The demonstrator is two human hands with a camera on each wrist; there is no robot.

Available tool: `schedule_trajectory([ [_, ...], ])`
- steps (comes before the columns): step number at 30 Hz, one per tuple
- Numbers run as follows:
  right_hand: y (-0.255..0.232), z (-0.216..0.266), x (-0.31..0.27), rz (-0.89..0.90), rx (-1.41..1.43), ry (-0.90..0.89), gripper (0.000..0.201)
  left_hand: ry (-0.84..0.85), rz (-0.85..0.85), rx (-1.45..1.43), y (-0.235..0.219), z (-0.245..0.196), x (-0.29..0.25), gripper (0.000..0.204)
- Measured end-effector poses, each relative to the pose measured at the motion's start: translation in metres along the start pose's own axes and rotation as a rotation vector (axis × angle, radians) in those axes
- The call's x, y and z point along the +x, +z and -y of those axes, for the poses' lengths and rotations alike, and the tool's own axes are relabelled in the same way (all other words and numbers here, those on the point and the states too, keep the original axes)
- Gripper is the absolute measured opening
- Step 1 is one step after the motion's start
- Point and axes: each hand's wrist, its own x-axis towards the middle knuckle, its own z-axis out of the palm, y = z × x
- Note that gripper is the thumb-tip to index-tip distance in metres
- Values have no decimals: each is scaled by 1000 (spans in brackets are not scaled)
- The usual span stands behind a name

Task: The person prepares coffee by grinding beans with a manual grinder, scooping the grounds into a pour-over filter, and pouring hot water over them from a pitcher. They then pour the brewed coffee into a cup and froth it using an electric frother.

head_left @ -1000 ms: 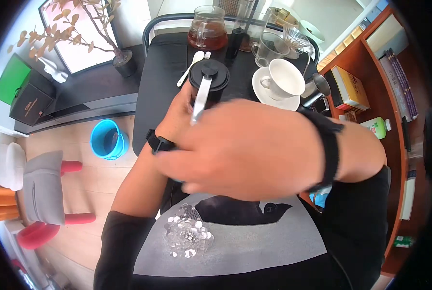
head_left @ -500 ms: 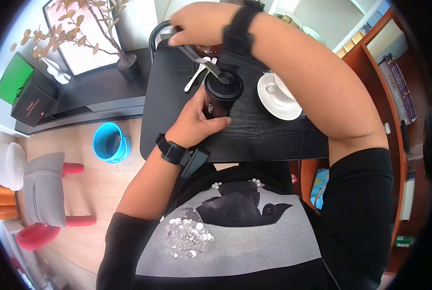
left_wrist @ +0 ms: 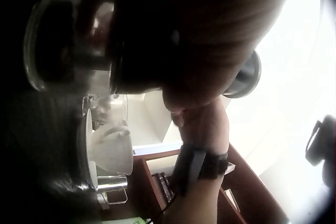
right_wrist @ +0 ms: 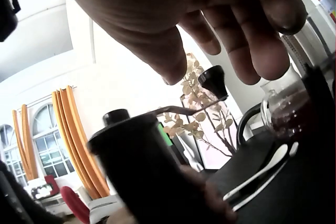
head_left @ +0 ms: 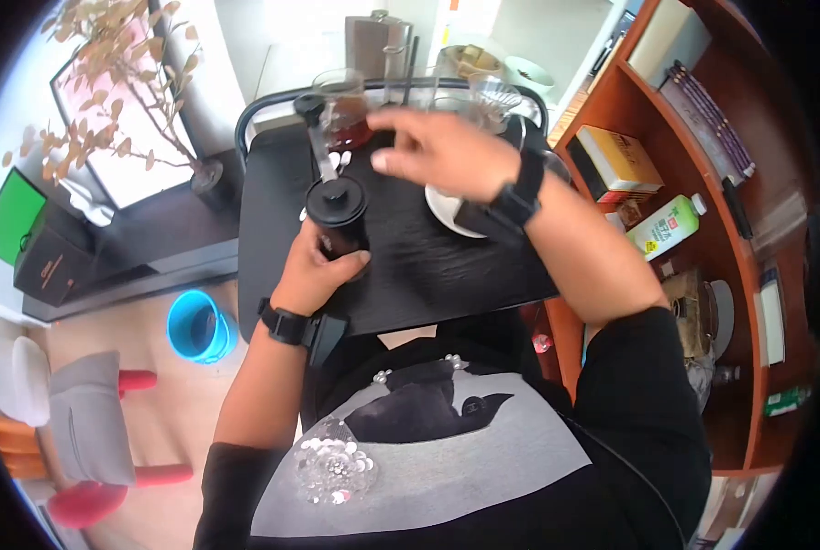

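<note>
In the head view my left hand (head_left: pixel 311 275) grips a black hand coffee grinder (head_left: pixel 340 229) round its body, upright above the black table. The grinder's crank (head_left: pixel 322 156) points away from me, with its black knob (head_left: pixel 309 106) at the far end. My right hand (head_left: pixel 448 154) hovers to the right of the crank, fingers loosely extended and holding nothing. In the right wrist view a gap shows between these fingers and the knob (right_wrist: pixel 212 81). The left wrist view is mostly dark, with the left hand shadowing the grinder.
A glass pot of reddish-brown liquid (head_left: pixel 348 136) stands behind the grinder, near white spoons (right_wrist: pixel 262 174). A white cup (left_wrist: pixel 113 148) on a saucer (head_left: pixel 442 211) is partly behind my right arm. More glassware (head_left: pixel 493 101) lines the far edge; a bookshelf (head_left: pixel 603 101) stands right.
My right hand, at the crank knob half a second ago, has come off it and moved right. The crank now points farther from me. My left hand keeps its grip; the head view has shifted.
</note>
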Motion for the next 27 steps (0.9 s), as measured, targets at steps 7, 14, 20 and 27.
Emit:
schedule_trajectory([
  [7,-48,-62,-63,-213,203,395,24,48,-23,0,1,-2,0,51],
  [14,-94,-133,-59,-328,103,682,28,36,-22,-18,2,-10,-2,49],
  [20,-77,-160,-28,-112,-74,747,35,35,-17,-32,5,-15,-2,47],
  [27,-71,-156,-11,-58,-243,837,35,29,-19,-35,6,-17,-3,47],
])
